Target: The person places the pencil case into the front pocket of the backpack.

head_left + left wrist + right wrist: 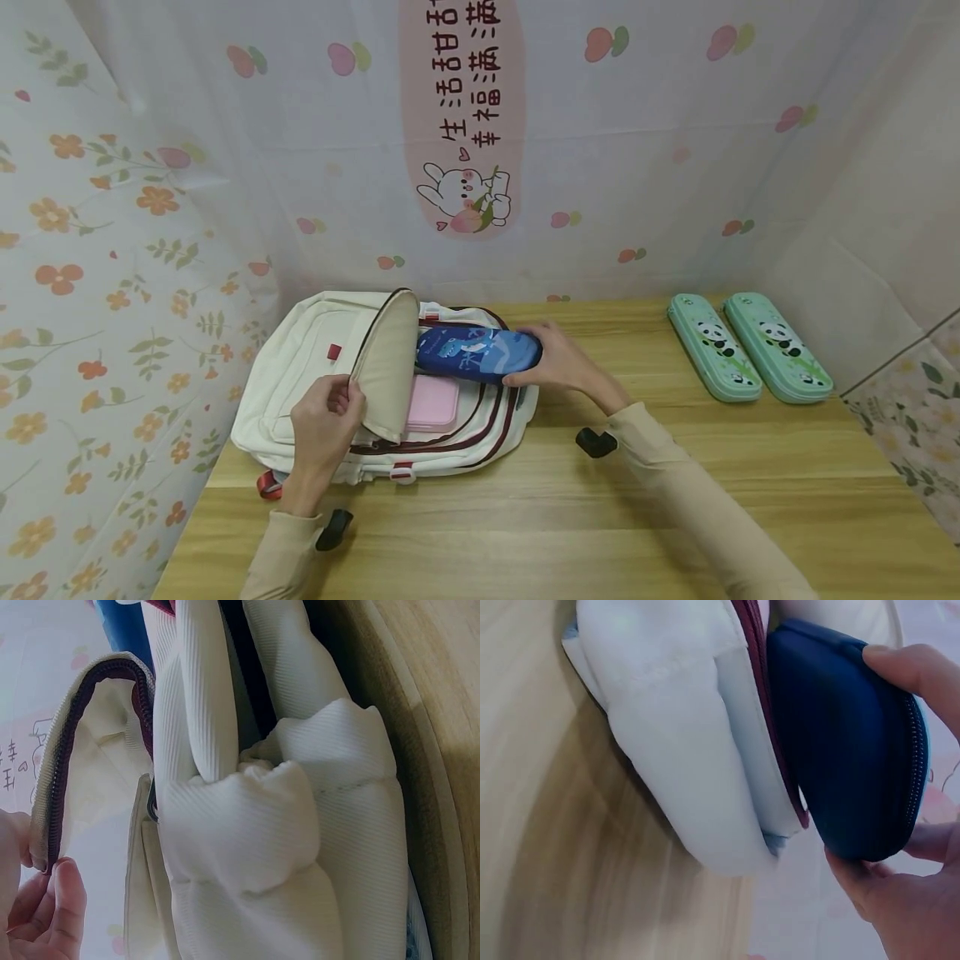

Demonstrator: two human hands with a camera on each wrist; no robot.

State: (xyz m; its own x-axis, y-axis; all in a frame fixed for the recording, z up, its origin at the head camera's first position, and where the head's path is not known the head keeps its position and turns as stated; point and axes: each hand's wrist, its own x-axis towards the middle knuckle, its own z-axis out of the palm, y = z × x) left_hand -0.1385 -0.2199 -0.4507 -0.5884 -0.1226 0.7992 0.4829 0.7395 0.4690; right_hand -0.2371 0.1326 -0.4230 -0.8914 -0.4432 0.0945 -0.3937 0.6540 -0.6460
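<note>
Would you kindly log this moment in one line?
left hand: holds bag flap; right hand: grips blue case; pink case: in bag

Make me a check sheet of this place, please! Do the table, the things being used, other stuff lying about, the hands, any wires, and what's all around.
Surface: wooden table, light brown with streaky grain.
Job's things: white backpack lying on the table, its flap lifted; blue case at the opening; pink box-shaped thing in the opening, partly hidden.
Clutter: two green cases with panda pictures, side by side on the right.
Hands: left hand pinches the flap's edge; right hand grips one end of the blue case.
Cables: nothing seen.
Surroundings: cloth with fruit and a rabbit behind; flowery cloth on the left.
</note>
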